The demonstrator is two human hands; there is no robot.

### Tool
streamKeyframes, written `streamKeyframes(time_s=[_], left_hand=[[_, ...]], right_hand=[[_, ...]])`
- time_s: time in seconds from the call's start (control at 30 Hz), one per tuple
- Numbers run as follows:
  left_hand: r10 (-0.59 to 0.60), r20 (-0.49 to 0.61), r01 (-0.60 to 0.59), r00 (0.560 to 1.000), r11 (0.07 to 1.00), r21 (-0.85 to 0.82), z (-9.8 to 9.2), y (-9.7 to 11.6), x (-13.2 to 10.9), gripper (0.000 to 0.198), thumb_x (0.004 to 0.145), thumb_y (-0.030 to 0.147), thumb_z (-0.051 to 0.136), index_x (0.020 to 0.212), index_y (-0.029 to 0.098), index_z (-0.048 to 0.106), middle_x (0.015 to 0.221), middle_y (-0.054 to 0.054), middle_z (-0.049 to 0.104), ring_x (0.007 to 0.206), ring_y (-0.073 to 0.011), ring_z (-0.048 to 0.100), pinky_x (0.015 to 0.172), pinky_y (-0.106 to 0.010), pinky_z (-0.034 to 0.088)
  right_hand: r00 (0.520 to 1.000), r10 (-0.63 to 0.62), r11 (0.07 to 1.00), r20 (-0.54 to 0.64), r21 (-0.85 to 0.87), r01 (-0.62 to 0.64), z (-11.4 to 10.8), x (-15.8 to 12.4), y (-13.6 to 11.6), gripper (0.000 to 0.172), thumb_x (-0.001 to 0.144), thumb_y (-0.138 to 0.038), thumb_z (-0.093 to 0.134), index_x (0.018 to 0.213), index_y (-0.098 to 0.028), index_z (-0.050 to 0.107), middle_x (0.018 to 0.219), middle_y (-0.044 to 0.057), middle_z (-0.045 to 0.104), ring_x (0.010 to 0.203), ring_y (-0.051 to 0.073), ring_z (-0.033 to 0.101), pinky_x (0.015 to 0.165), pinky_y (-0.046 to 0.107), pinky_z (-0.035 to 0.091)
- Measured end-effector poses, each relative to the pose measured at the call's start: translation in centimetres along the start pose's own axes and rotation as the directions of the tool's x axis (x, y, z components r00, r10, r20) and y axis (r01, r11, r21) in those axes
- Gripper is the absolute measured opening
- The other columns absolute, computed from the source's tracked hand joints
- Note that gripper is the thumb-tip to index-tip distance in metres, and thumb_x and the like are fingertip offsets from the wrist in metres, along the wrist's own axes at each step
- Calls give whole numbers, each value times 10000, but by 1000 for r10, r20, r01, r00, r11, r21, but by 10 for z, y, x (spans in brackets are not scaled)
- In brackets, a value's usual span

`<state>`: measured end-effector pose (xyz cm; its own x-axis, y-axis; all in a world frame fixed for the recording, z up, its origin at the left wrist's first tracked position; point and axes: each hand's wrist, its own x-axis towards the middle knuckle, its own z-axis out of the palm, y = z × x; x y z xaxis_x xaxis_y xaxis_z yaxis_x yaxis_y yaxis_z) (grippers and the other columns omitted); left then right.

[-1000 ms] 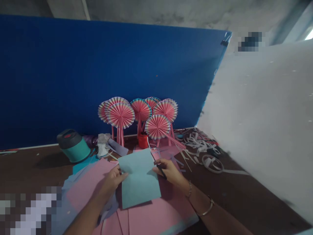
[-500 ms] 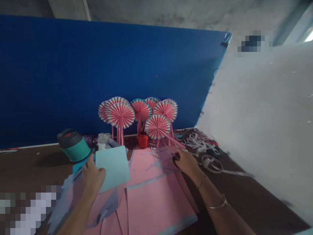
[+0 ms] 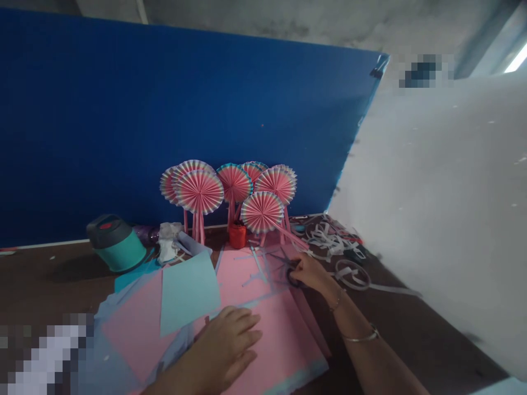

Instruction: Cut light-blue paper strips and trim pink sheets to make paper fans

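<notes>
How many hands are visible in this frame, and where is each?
2. The left hand is open over the nearest pink sheet; the right hand, farther forward and to the right, holds scissors. Pixelation could hide others.

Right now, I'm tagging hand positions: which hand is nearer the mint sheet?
Left. The left hand is to the near right of the mint sheet, over pink paper; the right hand, holding scissors, is farther right.

No lettering, labels or numbers — nothing readable anywhere.

Left hand [image 3: 228, 343] spread (slightly), right hand [image 3: 310, 273] curled
</notes>
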<state>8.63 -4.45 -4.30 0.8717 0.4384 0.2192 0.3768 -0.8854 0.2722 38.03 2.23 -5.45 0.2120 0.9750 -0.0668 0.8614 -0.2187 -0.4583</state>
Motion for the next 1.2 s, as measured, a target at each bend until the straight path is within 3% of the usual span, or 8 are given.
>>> streamKeyframes(time_s=[0.07, 0.17, 0.2, 0.3, 0.47, 0.67, 1.0, 1.2], left_hand=[[-23, 26, 24, 999, 1000, -20, 0, 3, 1, 197, 927, 271, 525, 1100, 240, 613, 1245, -32, 654, 1137, -220, 567, 994, -401, 421], [-50, 24, 51, 998, 999, -20, 0, 2, 1, 160, 927, 247, 512, 1041, 227, 623, 1196, -38, 668, 1112, -225, 567, 993, -408, 412], [-55, 23, 55, 998, 998, -19, 1, 2, 1, 147, 926, 242, 509, 1018, 225, 623, 1178, -38, 670, 1101, -226, 567, 988, -411, 412], [-61, 35, 62, 998, 998, -27, 3, 1, 1, 119, 920, 216, 497, 954, 219, 611, 1113, -42, 671, 1041, -217, 576, 966, -409, 414], [-64, 42, 66, 997, 997, -40, 5, 1, 1, 104, 910, 185, 494, 946, 217, 586, 1086, -39, 652, 1010, -202, 571, 954, -401, 407], [-51, 8, 51, 999, 997, -50, 6, 0, 0, 114, 905, 171, 498, 954, 221, 588, 1061, -31, 652, 992, -186, 569, 929, -365, 414], [-46, -19, 45, 999, 998, -53, 1, 2, 2, 142, 915, 168, 469, 915, 214, 604, 1013, -49, 658, 946, -193, 581, 898, -369, 439], [-39, -33, 37, 999, 997, -65, 3, 1, 1, 150, 917, 166, 467, 940, 212, 607, 1025, -58, 658, 976, -197, 579, 905, -367, 442]], right_hand=[[991, -35, 998, -131, -57, 28, 2, -4, -8, 241, 735, -100, 585, 943, -139, 700, 830, 62, 705, 822, 195, 642, 723, 264, 428], [913, -247, 968, -326, -127, 216, 14, -15, -29, 197, 843, -152, 523, 791, -157, 714, 886, 90, 683, 894, 209, 594, 850, 309, 413], [898, -328, 945, -292, -121, 305, 20, -18, -36, 212, 861, -191, 531, 748, -169, 710, 854, 79, 672, 872, 205, 583, 856, 312, 413], [900, -374, 927, -224, -123, 354, 43, -23, -53, 185, 801, -308, 654, 672, -179, 684, 887, 77, 649, 921, 231, 556, 877, 326, 417], [934, -311, 950, -178, -98, 297, 63, -18, -55, 150, 822, -164, 582, 703, -174, 674, 964, 86, 646, 1004, 240, 532, 903, 328, 400], [944, -270, 961, -189, -115, 252, 60, -18, -53, 125, 824, -253, 606, 877, -167, 679, 1046, 106, 631, 1054, 275, 512, 910, 358, 393], [955, -248, 960, -163, -172, 220, 53, -24, -56, 146, 857, -276, 564, 893, -178, 666, 1078, 121, 629, 1078, 291, 518, 906, 375, 393], [968, -222, 956, -115, -219, 193, 50, -25, -57, 195, 882, -176, 483, 841, -181, 674, 1101, 129, 631, 1112, 290, 514, 913, 367, 379]])
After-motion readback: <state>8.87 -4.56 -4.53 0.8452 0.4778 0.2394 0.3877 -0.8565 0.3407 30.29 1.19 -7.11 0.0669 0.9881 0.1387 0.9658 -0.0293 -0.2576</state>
